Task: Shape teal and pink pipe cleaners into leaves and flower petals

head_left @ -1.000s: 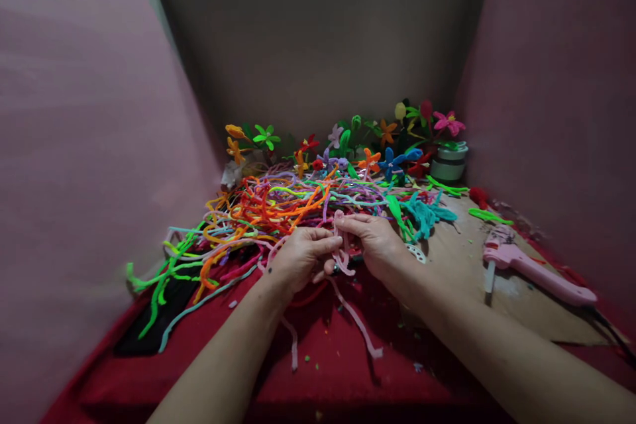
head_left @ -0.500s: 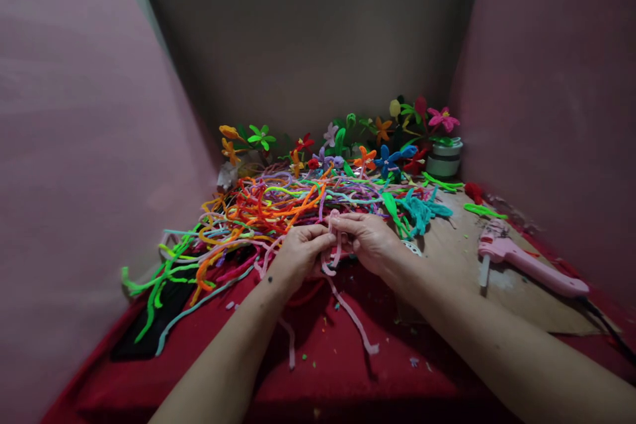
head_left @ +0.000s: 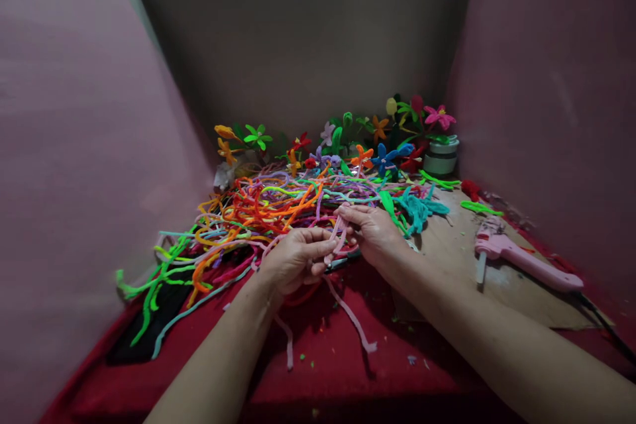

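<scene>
Between my hands is a looped light pink pipe cleaner (head_left: 340,233). My left hand (head_left: 300,257) pinches its lower end, while the fingertips of my right hand (head_left: 370,228) grip its top end. Just beyond both hands spreads a big tangle of colourful pipe cleaners (head_left: 278,205). Another pink strand (head_left: 354,319) hangs or lies below the hands, over the red cloth (head_left: 348,377). A dark slim object, partly hidden, shows under the pink loop between my hands.
A pink glue gun (head_left: 527,262) rests on a brown board (head_left: 447,278) at the right. Pipe-cleaner flowers (head_left: 382,159) line the back, beside a pale pot (head_left: 440,158). At the left a black flat object (head_left: 144,331) lies under green strands (head_left: 149,305).
My left hand has slid down and slightly apart from my right hand, along the pink piece. The loop now slants between them. The whole view has shifted slightly.
</scene>
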